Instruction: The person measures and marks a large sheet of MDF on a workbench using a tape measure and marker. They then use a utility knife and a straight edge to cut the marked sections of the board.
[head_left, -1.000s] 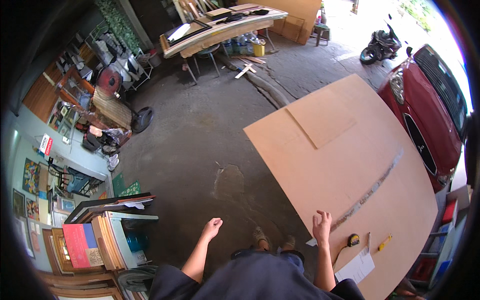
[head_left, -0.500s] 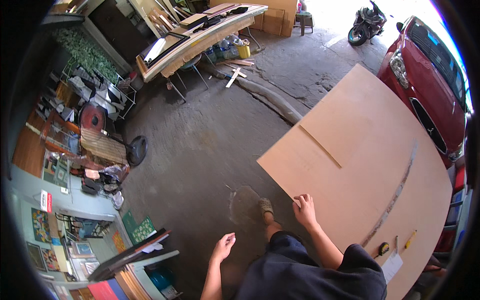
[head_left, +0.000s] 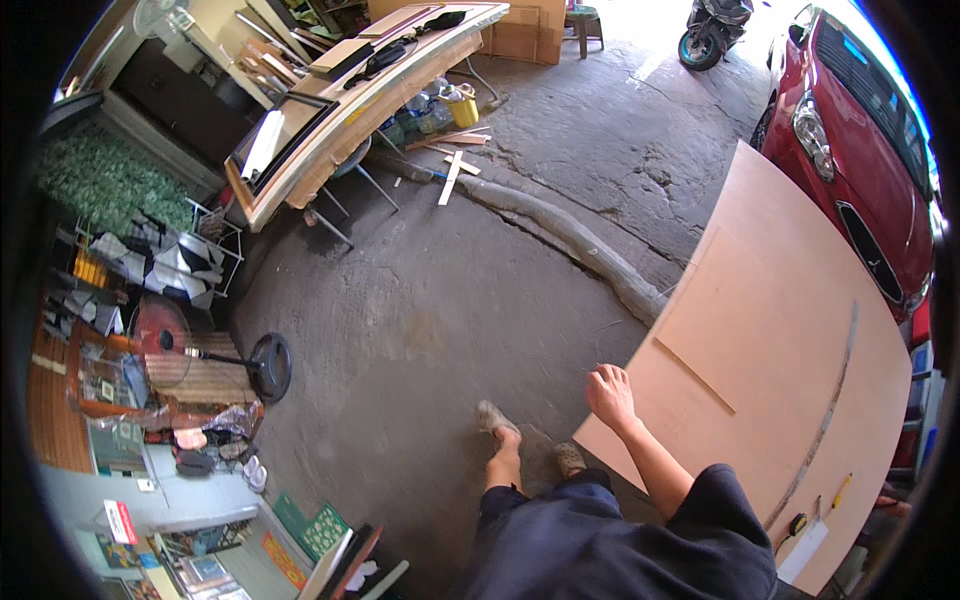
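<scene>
My right hand [head_left: 610,393] hangs beside the left edge of a large brown board [head_left: 790,310], its fingers curled in and nothing visible in them. I cannot tell whether it touches the board. My left hand is out of view. A long, narrow grey strip [head_left: 829,400] like a straightedge lies along the board. Near the board's lower right are a black and yellow tape measure [head_left: 797,524], a white sheet of paper [head_left: 803,554] and a slim yellow tool [head_left: 843,490]. A short straight edge [head_left: 695,375] shows on the board's left part.
A red car [head_left: 865,160] stands close behind the board, at right. A thick grey pipe-like ridge [head_left: 570,250] crosses the floor. At far left are a table [head_left: 370,110] loaded with frames and a pedestal fan [head_left: 270,367]. Wood offcuts [head_left: 451,178] lie beneath the table's near side.
My view has swung to the left and my feet have stepped. My left hand has gone out of view. The fingers of my right hand have curled in.
</scene>
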